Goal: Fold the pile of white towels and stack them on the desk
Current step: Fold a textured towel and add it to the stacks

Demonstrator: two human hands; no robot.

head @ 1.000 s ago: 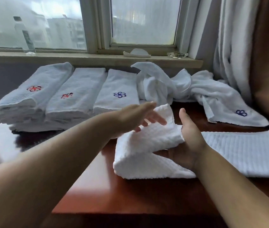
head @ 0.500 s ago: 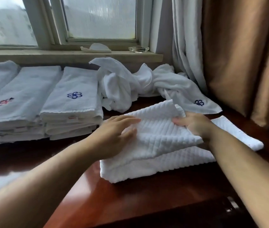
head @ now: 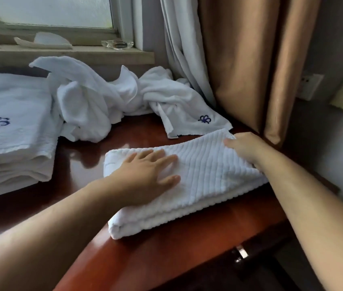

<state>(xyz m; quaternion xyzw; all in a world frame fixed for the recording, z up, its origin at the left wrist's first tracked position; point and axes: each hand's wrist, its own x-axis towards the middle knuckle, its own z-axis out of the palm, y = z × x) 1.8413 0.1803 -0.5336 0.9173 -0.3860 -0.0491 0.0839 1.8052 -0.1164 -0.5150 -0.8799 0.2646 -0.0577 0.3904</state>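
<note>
A white ribbed towel (head: 204, 177) lies folded in layers on the dark red desk (head: 166, 248). My left hand (head: 145, 177) presses flat on its left half with fingers spread. My right hand (head: 246, 148) rests on the towel's far right corner, its fingertips hidden at the edge. A crumpled pile of white towels (head: 95, 101) sits behind, one with a blue flower emblem. A stack of folded towels (head: 13, 131) stands at the left.
Brown and white curtains (head: 239, 59) hang at the right behind the desk. A windowsill (head: 61, 53) holds a glass dish (head: 117, 44) and a white object. A drawer handle (head: 241, 252) shows below the desk's front edge.
The raised towel flap has been laid down flat over the lower layers. My left hand has moved onto the towel and spread flat. The view has swung right.
</note>
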